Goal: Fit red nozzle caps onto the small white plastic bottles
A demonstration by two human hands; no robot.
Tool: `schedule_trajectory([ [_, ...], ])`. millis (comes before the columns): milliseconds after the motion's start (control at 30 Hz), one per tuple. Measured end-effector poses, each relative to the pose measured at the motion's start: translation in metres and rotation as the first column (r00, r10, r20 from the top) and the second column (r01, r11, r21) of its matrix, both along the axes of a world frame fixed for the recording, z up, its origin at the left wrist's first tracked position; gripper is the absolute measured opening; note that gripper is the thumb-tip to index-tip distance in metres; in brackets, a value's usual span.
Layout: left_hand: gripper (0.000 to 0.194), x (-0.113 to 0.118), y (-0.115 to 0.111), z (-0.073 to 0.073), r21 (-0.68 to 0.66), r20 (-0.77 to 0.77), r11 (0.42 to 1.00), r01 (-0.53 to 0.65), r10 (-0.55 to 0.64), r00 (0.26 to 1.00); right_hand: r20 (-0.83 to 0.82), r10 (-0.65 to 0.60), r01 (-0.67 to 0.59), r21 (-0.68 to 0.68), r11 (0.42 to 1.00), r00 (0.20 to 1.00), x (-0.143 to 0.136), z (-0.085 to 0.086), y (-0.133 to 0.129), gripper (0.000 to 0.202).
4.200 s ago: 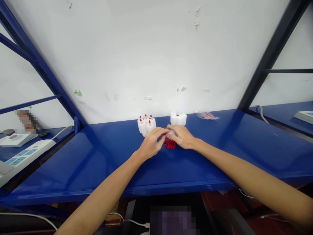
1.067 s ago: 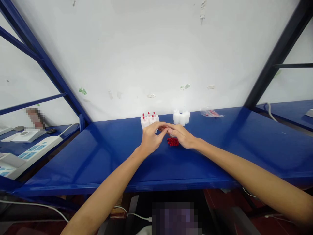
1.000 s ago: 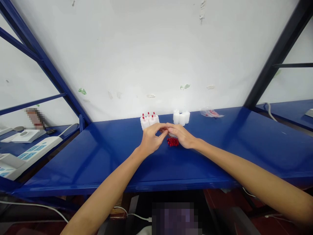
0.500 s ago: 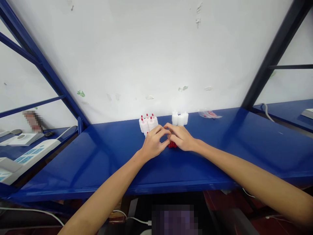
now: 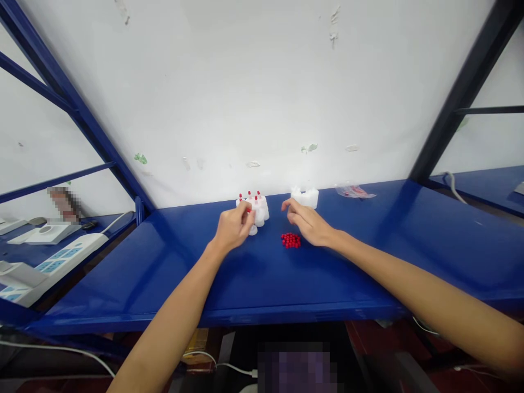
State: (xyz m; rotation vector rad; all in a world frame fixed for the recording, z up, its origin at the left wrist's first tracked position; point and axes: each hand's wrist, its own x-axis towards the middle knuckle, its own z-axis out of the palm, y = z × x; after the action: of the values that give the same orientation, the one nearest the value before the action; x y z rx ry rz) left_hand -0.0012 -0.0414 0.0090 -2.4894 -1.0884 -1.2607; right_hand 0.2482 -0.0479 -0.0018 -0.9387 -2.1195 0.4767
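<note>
My left hand (image 5: 234,225) has its thumb and fingers closed around the red-tipped top of a white bottle (image 5: 253,230), at the front of a group of white bottles with red caps (image 5: 262,206). My right hand (image 5: 309,222) is held above the shelf with fingers apart and nothing visible in it. Just below its fingers lies a pile of small red caps (image 5: 291,240). Behind the right hand stand several white bottles without red caps (image 5: 310,198), partly hidden by it.
The blue shelf (image 5: 262,289) runs along a white wall. A clear plastic bag with red pieces (image 5: 354,191) lies at its back right. Blue posts (image 5: 88,128) and a white power strip (image 5: 61,262) are on the left, a dark post (image 5: 454,93) on the right.
The hands, together over the red caps before, have parted. My left hand has moved left to the capped bottles; my right hand has opened, leaving the caps uncovered.
</note>
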Motion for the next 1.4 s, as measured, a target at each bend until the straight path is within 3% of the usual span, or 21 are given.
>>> schedule_trajectory([
  [133, 0.021, -0.021, 0.007, 0.012, -0.080, -0.157, 0.983, -0.165, 0.151, 0.976, 0.017, -0.023, 0.024, -0.070, 0.997, 1.000, 0.006, -0.008, 0.012, 0.020],
  [367, 0.025, -0.011, 0.008, 0.009, -0.197, -0.370, 0.948, -0.248, 0.163, 0.915, 0.021, -0.139, 0.140, -0.149, 0.979, 0.990, 0.003, -0.012, 0.019, 0.035],
  [533, 0.030, -0.011, 0.009, 0.007, -0.202, -0.384, 0.929, -0.310, 0.216, 0.898, -0.031, -0.108, 0.097, -0.239, 0.966, 0.994, 0.004, -0.016, 0.020, 0.040],
  [833, 0.035, -0.010, 0.007, 0.010, -0.179, -0.363, 0.892, -0.415, 0.332, 0.871, -0.042, -0.109, 0.097, -0.217, 0.971, 0.993, 0.003, -0.013, 0.016, 0.037],
  [933, 0.036, -0.006, 0.002, 0.011, -0.159, -0.293, 0.934, -0.321, 0.266, 0.918, -0.054, -0.113, 0.101, -0.187, 0.977, 0.992, 0.003, -0.011, 0.015, 0.037],
  [1033, 0.028, 0.008, -0.006, 0.005, -0.196, -0.293, 0.973, -0.122, 0.060, 0.954, -0.073, -0.105, 0.093, -0.152, 0.984, 0.992, 0.001, -0.009, 0.014, 0.036],
  [1133, 0.019, 0.025, -0.012, -0.005, -0.276, -0.348, 0.961, 0.024, -0.124, 0.929, -0.056, -0.092, 0.086, -0.104, 0.991, 0.994, -0.001, -0.007, 0.011, 0.034],
  [1233, 0.026, 0.037, -0.015, -0.014, -0.316, -0.394, 0.946, 0.071, -0.199, 0.897, -0.009, -0.082, 0.082, -0.034, 0.996, 0.997, -0.003, -0.006, 0.010, 0.034],
  [1400, 0.031, 0.039, -0.015, -0.019, -0.326, -0.397, 0.944, 0.049, -0.184, 0.899, 0.060, -0.061, 0.059, 0.033, 0.998, 0.996, -0.002, -0.008, 0.011, 0.035],
])
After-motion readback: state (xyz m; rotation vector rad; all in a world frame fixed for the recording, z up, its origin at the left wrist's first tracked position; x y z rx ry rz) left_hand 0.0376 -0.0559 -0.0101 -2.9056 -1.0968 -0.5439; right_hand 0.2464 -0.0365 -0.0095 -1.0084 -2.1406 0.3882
